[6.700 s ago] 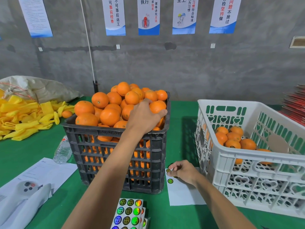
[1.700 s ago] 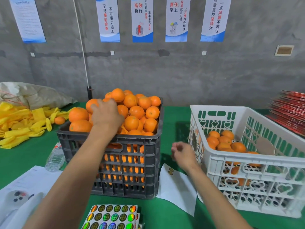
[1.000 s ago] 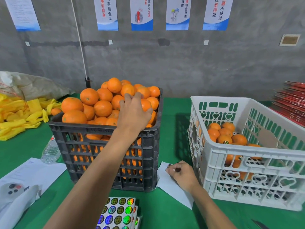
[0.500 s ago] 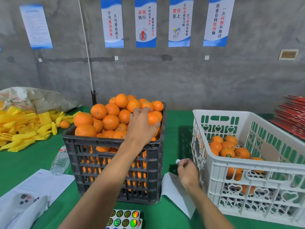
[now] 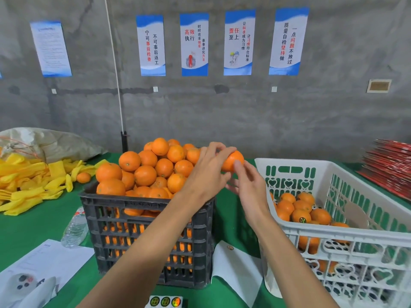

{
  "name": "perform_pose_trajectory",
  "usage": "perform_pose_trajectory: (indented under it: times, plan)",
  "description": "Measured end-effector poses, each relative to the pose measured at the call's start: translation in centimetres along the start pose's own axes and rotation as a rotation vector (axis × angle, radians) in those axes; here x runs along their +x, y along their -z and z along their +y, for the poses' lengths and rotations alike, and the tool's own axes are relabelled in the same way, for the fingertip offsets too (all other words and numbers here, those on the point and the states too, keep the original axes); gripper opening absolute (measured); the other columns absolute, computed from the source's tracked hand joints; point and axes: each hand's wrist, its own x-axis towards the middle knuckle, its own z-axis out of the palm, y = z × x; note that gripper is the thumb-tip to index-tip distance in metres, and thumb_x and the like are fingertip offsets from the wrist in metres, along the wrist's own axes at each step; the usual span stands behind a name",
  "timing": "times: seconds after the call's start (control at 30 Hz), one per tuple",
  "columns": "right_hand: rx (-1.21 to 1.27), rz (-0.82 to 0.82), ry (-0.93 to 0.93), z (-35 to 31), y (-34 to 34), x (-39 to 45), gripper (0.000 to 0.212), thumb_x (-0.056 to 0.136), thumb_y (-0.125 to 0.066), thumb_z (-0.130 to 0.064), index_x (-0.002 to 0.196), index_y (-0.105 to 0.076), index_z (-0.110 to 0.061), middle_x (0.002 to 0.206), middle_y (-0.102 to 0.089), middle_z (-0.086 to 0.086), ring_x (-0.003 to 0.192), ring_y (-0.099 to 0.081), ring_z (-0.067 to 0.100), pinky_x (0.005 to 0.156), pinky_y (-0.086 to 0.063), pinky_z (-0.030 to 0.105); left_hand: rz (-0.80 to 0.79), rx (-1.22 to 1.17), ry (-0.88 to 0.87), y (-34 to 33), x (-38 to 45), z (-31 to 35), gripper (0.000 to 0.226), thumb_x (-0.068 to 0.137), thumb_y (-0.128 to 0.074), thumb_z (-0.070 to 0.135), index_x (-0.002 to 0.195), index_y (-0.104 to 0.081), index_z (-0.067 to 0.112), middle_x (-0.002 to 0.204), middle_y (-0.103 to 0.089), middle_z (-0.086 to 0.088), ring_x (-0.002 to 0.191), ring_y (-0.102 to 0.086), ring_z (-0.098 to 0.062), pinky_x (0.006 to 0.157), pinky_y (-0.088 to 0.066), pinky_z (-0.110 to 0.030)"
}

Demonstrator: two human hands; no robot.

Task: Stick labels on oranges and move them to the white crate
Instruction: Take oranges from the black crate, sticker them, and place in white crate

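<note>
My left hand [image 5: 206, 172] grips one orange [image 5: 231, 162] and holds it up between the two crates. My right hand [image 5: 249, 185] reaches up to it, with a fingertip pressing on the orange's near side. The label itself is hidden under the finger. The black crate [image 5: 146, 232] at centre is heaped with unlabelled oranges [image 5: 155, 167]. The white crate [image 5: 347, 238] on the right holds several oranges [image 5: 300, 210], one showing a round label.
A white backing sheet [image 5: 235, 267] lies on the green table between the crates. A sheet of round stickers [image 5: 165, 301] sits at the bottom edge. Papers [image 5: 49, 261], a plastic bottle [image 5: 74, 230] and yellow foam nets [image 5: 29, 183] are on the left; red cartons [image 5: 391, 165] at far right.
My left hand has lifted an orange out of the black crate and moved it right. My right hand has risen from the backing sheet to the orange.
</note>
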Motion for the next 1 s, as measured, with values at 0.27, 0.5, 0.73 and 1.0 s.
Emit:
perform_pose_trajectory:
  times: [0.27,0.5,0.73,1.0]
  plan:
    - [0.567,0.381,-0.174,-0.4,1.7,1.6,0.044,0.103,-0.058,-0.033,0.133,-0.044,-0.004,0.135,-0.055,0.014,0.091,-0.077,0.024,0.094,-0.059,0.037,-0.316,0.236,0.559,1.4,0.8,-5.0,0.053,0.096,-0.061,0.028,0.144,-0.045,0.012,0.147,-0.042,-0.019,0.134,-0.043,-0.042,0.111,-0.038,-0.048]
    - [0.205,0.296,-0.024,2.8,2.3,0.5,0.041,0.105,-0.049,-0.007,0.145,-0.04,-0.007,0.134,-0.051,0.003,0.092,-0.076,0.025,0.078,-0.061,0.027,-0.551,0.381,0.717,1.4,-0.7,-8.4,0.056,0.096,-0.062,0.028,0.145,-0.041,0.013,0.148,-0.041,-0.021,0.129,-0.051,-0.041,0.1,-0.049,-0.048]
    - [-1.153,-0.181,-0.241,13.2,7.1,-3.5,0.028,0.102,-0.055,-0.007,0.128,-0.064,-0.004,0.127,-0.066,0.014,0.106,-0.068,0.024,0.101,-0.054,0.036,-0.131,0.256,0.582,1.0,-1.6,-8.4,0.054,0.092,-0.068,0.041,0.137,-0.051,0.016,0.127,-0.053,-0.021,0.111,-0.057,-0.045,0.079,-0.045,-0.045]
    - [-1.395,-0.293,-0.236,17.1,10.6,-4.9,0.031,0.101,-0.058,-0.038,0.108,-0.073,-0.012,0.118,-0.051,0.006,0.107,-0.057,0.023,0.105,-0.041,0.03,-0.079,0.172,0.503,1.3,-2.0,-7.8,0.054,0.088,-0.071,0.048,0.133,-0.056,0.022,0.123,-0.058,-0.015,0.112,-0.057,-0.037,0.083,-0.05,-0.044]
